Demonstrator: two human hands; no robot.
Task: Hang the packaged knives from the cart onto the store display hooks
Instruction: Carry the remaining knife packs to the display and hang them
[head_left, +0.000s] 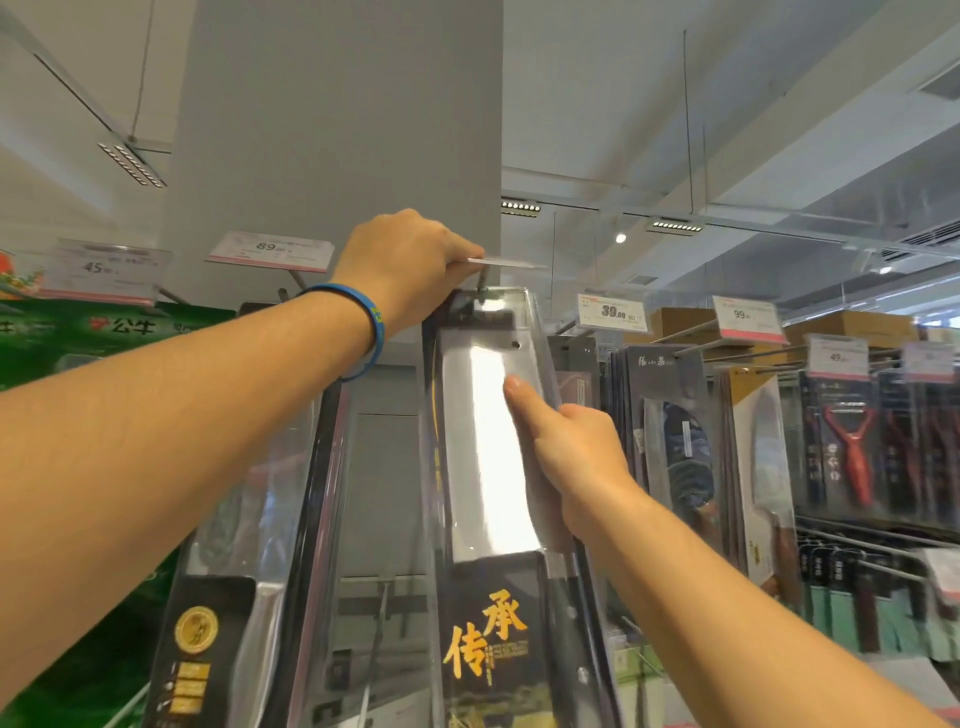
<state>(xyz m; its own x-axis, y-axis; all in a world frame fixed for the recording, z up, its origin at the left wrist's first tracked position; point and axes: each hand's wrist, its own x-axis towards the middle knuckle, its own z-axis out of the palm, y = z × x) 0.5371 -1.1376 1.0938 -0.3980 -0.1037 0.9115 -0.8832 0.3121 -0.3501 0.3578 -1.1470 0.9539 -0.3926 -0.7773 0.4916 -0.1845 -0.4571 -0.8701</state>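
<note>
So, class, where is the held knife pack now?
Head view, centre: the knife pack is below the grey pillar, its top at the hook the left hand grips, its right edge held by the right hand.

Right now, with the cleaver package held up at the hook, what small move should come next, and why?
Probably ease the top of the packaged cleaver back along the display hook. The left hand grips the hook's front end above the package's top edge, while the right hand holds its right edge, thumb on the front. Whether the hang hole is already threaded, I cannot tell.
</note>
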